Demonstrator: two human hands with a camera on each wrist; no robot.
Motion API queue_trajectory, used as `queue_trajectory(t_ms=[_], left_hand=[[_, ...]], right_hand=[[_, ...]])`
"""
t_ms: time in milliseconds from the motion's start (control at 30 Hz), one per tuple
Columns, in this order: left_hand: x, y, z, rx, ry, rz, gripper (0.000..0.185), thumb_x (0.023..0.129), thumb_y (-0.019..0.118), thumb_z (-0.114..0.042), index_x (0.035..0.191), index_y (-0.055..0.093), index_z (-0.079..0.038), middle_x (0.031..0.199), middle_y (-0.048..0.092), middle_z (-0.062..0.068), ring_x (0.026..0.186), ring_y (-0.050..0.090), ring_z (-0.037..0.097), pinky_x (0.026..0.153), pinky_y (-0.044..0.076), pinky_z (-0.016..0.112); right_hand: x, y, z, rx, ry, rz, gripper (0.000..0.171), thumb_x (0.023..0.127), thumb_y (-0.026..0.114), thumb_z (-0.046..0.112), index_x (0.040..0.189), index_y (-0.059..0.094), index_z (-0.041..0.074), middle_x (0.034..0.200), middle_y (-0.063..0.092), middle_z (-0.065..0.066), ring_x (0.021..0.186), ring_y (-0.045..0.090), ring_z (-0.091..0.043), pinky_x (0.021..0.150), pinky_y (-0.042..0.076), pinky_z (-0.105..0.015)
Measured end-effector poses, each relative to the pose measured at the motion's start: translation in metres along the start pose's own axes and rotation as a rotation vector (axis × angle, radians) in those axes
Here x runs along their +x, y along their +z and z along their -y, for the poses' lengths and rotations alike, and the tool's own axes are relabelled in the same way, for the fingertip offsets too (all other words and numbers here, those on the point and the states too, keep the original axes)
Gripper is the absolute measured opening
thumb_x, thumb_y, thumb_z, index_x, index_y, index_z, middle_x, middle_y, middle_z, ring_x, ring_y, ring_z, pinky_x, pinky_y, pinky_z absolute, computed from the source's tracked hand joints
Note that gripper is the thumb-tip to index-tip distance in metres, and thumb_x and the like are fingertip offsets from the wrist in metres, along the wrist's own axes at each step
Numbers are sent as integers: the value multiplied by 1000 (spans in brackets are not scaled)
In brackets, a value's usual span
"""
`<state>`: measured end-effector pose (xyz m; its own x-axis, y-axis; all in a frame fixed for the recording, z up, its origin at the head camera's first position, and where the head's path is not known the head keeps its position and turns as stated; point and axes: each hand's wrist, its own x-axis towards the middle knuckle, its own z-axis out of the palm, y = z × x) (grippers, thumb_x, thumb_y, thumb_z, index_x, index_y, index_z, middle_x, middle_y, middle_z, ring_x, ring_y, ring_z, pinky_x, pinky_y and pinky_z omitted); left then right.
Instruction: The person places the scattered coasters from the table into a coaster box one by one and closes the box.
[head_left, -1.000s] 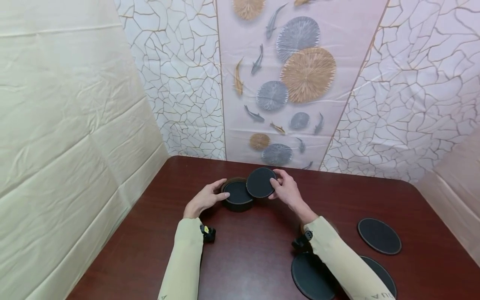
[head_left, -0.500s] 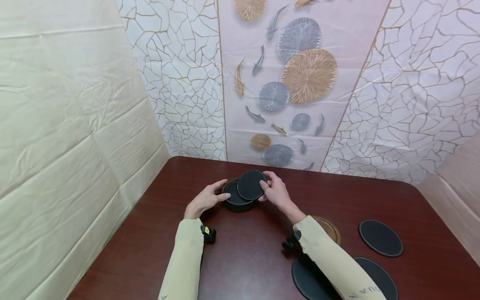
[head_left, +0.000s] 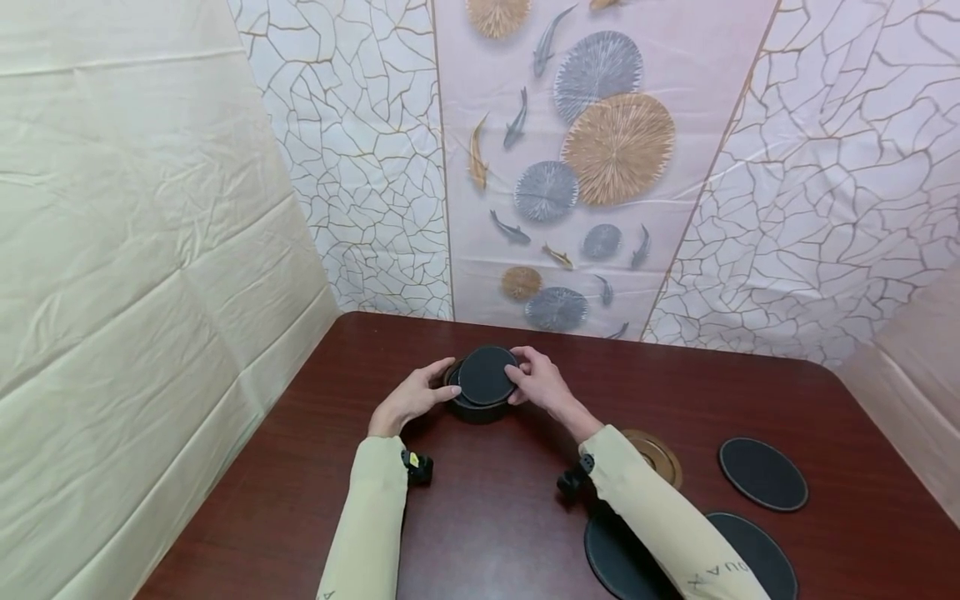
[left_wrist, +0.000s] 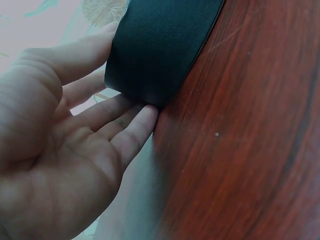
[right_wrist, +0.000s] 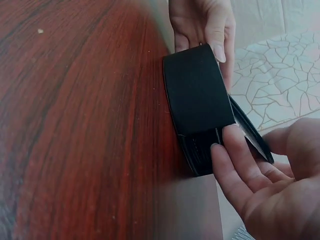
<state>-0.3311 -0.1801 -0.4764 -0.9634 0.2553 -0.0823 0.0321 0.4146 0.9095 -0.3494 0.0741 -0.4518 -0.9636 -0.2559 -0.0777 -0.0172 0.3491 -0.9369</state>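
Observation:
A round black holder [head_left: 474,407] stands on the dark red table [head_left: 487,517] near its far edge. My left hand [head_left: 447,377] grips the holder's left wall; in the left wrist view its fingers [left_wrist: 135,127] and thumb lie against the black wall [left_wrist: 160,50]. My right hand [head_left: 521,377] pinches a flat black coaster [head_left: 487,375] by its right edge, tilted just over the holder's mouth. In the right wrist view the coaster's edge [right_wrist: 252,135] pokes out behind the holder [right_wrist: 197,100], with my right fingers [right_wrist: 230,160] on it.
Near the right front of the table lie three more black coasters [head_left: 762,473] [head_left: 757,554] [head_left: 618,558] and a brown round disc [head_left: 658,454]. A patterned wall rises right behind the table, and cream sheeting stands on the left.
My right hand has carried the coaster leftward and down, from beside the holder to over its mouth. The left hand has stayed on the holder.

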Motion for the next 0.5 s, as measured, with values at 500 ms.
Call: queue_trajectory(t_ms=[500], left_hand=[[-2, 1, -2, -8, -19, 8, 70, 92, 70, -29, 153, 36, -24, 154, 43, 5, 144, 38, 24, 112, 39, 44]], right_hand=[[-9, -5, -1, -120, -11, 110, 38, 101, 56, 19, 137, 52, 9, 86, 68, -17, 59, 67, -23, 62, 59, -40]])
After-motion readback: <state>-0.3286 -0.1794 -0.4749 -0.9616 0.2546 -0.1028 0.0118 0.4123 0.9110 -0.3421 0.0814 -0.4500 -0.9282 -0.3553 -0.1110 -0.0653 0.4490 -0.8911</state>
